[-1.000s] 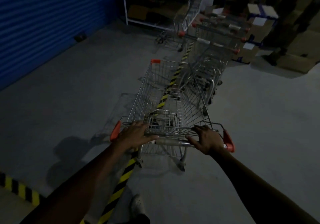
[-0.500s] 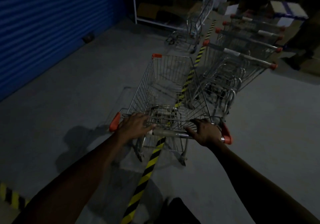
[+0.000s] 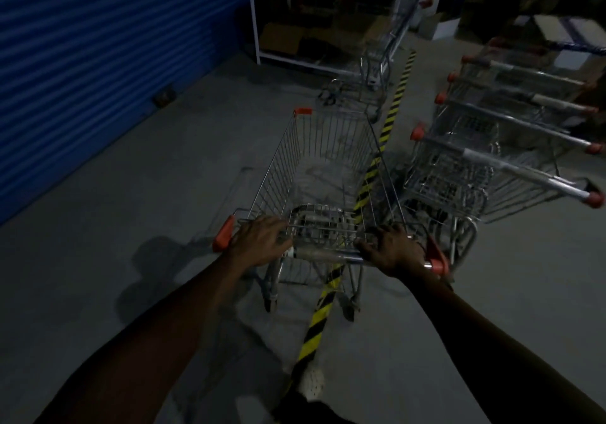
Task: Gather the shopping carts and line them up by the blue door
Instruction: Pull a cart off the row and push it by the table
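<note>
Our L hand (image 3: 262, 240) & R hand (image 3: 395, 251) grasp the cart (image 3: 331, 135) by its handle (image 3: 324, 254), fingers curled round; nested carts (image 3: 492, 167) just beside on R, blue door (image 3: 98, 62) on L.

No text, brand or number legible: pale label strip (image 3: 323, 254) on the handle of the near cart (image 3: 331, 135) and pale handle sleeves (image 3: 485, 158) of the nested carts (image 3: 449, 184) at right too dim and blurred to read.

Dim warehouse: blue roller door (image 3: 98, 79), stocked shelving (image 3: 328, 16), nested carts (image 3: 511, 148).
</note>
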`<state>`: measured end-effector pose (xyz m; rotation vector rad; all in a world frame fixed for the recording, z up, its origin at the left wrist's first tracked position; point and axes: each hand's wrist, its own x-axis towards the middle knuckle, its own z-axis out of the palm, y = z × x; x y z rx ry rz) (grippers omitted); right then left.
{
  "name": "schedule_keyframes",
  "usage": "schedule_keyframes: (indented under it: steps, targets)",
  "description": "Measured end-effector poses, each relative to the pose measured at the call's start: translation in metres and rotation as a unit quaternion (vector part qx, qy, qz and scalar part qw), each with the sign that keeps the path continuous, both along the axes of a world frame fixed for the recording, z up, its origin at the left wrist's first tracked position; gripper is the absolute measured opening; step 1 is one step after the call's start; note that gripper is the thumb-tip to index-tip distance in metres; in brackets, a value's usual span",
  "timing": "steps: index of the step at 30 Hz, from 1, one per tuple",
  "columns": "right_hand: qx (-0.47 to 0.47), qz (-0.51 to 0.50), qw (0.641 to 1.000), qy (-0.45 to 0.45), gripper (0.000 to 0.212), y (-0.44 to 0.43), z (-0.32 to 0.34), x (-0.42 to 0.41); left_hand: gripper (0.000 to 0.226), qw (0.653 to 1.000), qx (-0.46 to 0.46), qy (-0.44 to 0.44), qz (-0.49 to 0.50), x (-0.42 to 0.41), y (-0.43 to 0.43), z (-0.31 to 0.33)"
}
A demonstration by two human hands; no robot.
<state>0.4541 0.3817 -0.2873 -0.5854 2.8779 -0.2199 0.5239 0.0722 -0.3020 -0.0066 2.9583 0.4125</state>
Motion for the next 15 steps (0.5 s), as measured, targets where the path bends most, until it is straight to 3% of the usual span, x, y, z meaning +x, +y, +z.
schedule_keyframes:
  steps: [6,15]
  targets:
    - [0.003,-0.022,1.0,-0.011,0.065,-0.036,0.004,-0.091,0.084,1.0,0.015,0.004,0.01,-0.111,-0.039,-0.003]
    - [-0.003,-0.049,0.999,-0.011,0.079,-0.076,-0.001,-0.226,0.077,1.0,0.021,-0.013,0.003,-0.265,-0.085,-0.004]
